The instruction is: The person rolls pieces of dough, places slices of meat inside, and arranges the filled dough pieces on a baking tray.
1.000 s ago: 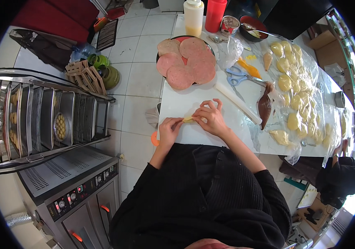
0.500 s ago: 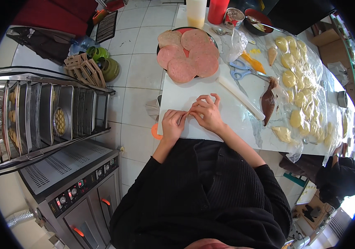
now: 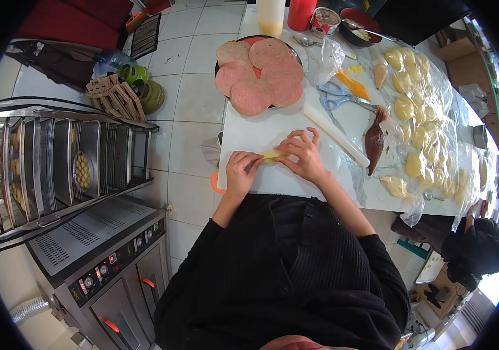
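A small pale-yellow roll of dough (image 3: 270,156) lies across the front of the white board (image 3: 249,131), between my two hands. My left hand (image 3: 241,170) pinches its left end with thumb and fingertips. At the other end, my right hand (image 3: 302,155) grips it with thumb and forefinger, the remaining fingers raised and bent. What the roll may hold inside is hidden. Beyond my hands, a black-rimmed red plate (image 3: 257,72) carries several round pink meat slices (image 3: 251,97). A white rolling pin (image 3: 336,135) rests slanting to the right of my right hand.
Blue-handled scissors (image 3: 334,95), a brown-filled piping bag (image 3: 373,143) and an orange-filled bag (image 3: 352,87) lie rightward. Dough balls (image 3: 418,137) sit under plastic film. Bottles (image 3: 302,14), a tin (image 3: 324,22) and a bowl (image 3: 359,28) stand behind. A tray rack (image 3: 63,163) and oven (image 3: 98,251) flank the left; another person (image 3: 477,251) is at right.
My hands have moved slightly apart, and the yellow dough roll now shows between them. The whole view has shifted a little, with the table items slightly left and up.
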The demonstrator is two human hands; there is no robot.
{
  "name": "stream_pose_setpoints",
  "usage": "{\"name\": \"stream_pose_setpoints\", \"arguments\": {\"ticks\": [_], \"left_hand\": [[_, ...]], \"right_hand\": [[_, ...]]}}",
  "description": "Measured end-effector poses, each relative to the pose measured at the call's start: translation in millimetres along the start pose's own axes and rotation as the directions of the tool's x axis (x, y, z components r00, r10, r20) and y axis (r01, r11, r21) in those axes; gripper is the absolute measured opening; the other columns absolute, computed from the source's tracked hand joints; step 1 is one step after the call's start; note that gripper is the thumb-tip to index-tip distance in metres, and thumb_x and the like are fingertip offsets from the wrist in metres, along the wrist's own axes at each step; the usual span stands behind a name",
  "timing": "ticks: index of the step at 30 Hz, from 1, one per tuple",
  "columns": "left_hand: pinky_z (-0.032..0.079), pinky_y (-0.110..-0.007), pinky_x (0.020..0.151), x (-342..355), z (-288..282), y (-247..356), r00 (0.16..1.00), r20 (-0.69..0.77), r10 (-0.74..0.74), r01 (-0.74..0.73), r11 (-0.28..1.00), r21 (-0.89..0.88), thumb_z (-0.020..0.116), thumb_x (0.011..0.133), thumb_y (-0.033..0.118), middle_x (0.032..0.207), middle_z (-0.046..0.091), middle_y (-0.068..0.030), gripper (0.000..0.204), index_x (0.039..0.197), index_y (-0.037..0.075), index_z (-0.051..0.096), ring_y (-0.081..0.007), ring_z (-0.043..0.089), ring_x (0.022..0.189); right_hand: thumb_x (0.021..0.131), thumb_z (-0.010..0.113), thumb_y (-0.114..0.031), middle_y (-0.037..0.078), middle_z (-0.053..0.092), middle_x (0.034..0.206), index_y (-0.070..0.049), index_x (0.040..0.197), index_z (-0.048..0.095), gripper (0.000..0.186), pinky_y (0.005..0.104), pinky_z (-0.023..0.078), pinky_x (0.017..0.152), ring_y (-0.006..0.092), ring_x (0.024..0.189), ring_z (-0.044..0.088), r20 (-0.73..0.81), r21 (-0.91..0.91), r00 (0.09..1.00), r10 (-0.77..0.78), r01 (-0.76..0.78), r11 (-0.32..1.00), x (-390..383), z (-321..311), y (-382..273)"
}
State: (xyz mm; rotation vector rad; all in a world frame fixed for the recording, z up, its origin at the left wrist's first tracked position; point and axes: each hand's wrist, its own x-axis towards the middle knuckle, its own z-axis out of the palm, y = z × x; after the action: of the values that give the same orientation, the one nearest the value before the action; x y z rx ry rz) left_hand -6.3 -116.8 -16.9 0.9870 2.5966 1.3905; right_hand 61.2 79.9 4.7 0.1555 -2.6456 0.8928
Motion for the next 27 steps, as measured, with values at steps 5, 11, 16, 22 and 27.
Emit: {"name": "stream_pose_setpoints", "arguments": {"ticks": [5, 11, 16, 22, 27], "left_hand": [[0.050, -0.033, 0.072, 8, 8, 20, 0.994, -0.106, 0.027, -0.032, 0.998, -0.048, 0.074, 0.069, 0.002, 0.084, 0.066, -0.0062, 0.012, 0.080, 0.004, 0.069, -0.0238, 0.061, 0.080], [0.049, -0.032, 0.074, 1, 6, 9, 0.998, -0.056, 0.027, -0.028, 0.999, -0.025, 0.075, 0.068, 0.003, 0.086, 0.065, -0.0049, 0.017, 0.084, 0.006, 0.069, -0.0229, 0.060, 0.083], [0.051, -0.031, 0.077, 12, 11, 30, 1.000, -0.011, -0.026, 0.024, 0.990, -0.137, 0.073, 0.070, 0.000, 0.089, 0.067, -0.0076, 0.015, 0.084, 0.004, 0.070, -0.0231, 0.062, 0.089], [0.049, -0.034, 0.079, 5, 19, 13, 0.989, 0.024, -0.149, 0.149, 0.943, -0.297, 0.075, 0.069, 0.006, 0.092, 0.067, -0.0063, 0.021, 0.089, 0.006, 0.069, -0.0238, 0.062, 0.088], [0.045, -0.034, 0.078, 16, 24, 29, 0.999, -0.034, 0.028, -0.029, 0.999, -0.038, 0.074, 0.071, 0.006, 0.082, 0.068, -0.0035, 0.011, 0.081, 0.008, 0.069, -0.0223, 0.063, 0.081]], "right_hand": [[0.071, 0.075, -0.023, -0.008, 0.063, 0.088, -0.019, 0.085, 0.072, 0.014, 0.0532, 0.021, 0.099, 0.0164, 0.101, 0.052, 0.020, 0.035, 1.000, -0.010, 0.010, 0.999, -3, 4, 10], [0.071, 0.075, -0.023, -0.009, 0.064, 0.087, -0.020, 0.083, 0.073, 0.012, 0.0537, 0.020, 0.101, 0.0163, 0.101, 0.051, -0.004, 0.065, 1.000, 0.014, -0.014, 0.998, -10, -3, 13], [0.070, 0.075, -0.022, -0.009, 0.064, 0.086, -0.020, 0.082, 0.073, 0.012, 0.0533, 0.020, 0.101, 0.0160, 0.100, 0.052, -0.002, 0.044, 1.000, 0.008, -0.008, 0.999, -9, 2, 20], [0.070, 0.075, -0.020, -0.009, 0.065, 0.084, -0.019, 0.082, 0.072, 0.013, 0.0533, 0.020, 0.102, 0.0165, 0.100, 0.052, -0.010, 0.028, 1.000, 0.016, -0.016, 0.999, -8, -10, 21], [0.069, 0.075, -0.020, -0.009, 0.065, 0.084, -0.018, 0.084, 0.072, 0.015, 0.0528, 0.019, 0.103, 0.0163, 0.101, 0.052, 0.037, 0.042, 0.999, 0.021, -0.023, 0.999, -12, -5, 28]]}}
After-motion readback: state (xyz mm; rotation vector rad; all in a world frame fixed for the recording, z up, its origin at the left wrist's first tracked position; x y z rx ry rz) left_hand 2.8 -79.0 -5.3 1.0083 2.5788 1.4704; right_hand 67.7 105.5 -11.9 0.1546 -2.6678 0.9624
